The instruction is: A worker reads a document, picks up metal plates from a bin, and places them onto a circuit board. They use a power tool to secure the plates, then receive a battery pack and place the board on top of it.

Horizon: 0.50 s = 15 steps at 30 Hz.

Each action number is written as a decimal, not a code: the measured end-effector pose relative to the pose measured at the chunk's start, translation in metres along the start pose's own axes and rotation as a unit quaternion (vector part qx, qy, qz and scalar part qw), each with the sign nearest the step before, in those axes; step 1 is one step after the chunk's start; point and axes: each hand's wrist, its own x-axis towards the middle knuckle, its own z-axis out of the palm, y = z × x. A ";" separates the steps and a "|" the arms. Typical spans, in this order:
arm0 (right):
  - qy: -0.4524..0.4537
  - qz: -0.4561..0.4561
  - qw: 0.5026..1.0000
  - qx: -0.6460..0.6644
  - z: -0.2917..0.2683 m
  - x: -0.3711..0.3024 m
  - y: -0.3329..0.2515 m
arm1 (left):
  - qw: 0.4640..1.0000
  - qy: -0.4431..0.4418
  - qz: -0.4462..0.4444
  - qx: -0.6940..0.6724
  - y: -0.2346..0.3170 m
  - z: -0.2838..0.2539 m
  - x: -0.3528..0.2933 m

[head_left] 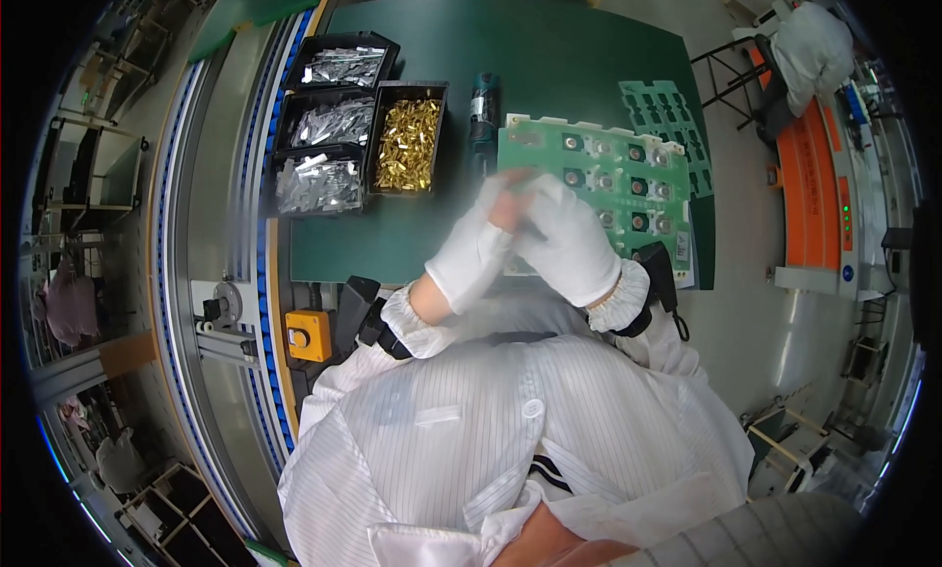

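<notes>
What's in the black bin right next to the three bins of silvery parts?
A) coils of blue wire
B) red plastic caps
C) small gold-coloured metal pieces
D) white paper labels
C: the black bin beside the three bins of silvery parts is heaped with shiny gold-coloured metal pieces.

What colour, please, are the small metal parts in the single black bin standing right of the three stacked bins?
The small metal parts are shiny gold or brass-coloured, seen best in the head view.

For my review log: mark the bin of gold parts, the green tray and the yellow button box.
bin of gold parts (407, 145), head view, on the gold pile.
green tray (618, 170), head view, its middle.
yellow button box (309, 335), head view, its top.
</notes>
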 end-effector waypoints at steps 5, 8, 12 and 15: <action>0.031 0.012 0.999 0.041 -0.005 0.001 -0.002 | 0.990 0.070 0.065 0.105 -0.002 -0.014 -0.004; 0.061 0.040 0.997 0.037 -0.004 -0.001 0.003 | 0.990 0.072 0.064 0.103 -0.024 -0.028 -0.012; 0.087 0.040 0.993 0.067 -0.005 0.001 0.005 | 0.975 -0.134 -0.138 0.109 -0.050 -0.046 -0.052; 0.081 0.026 0.994 0.071 -0.004 0.002 0.004 | 0.959 -0.087 -0.072 0.260 -0.125 -0.037 -0.067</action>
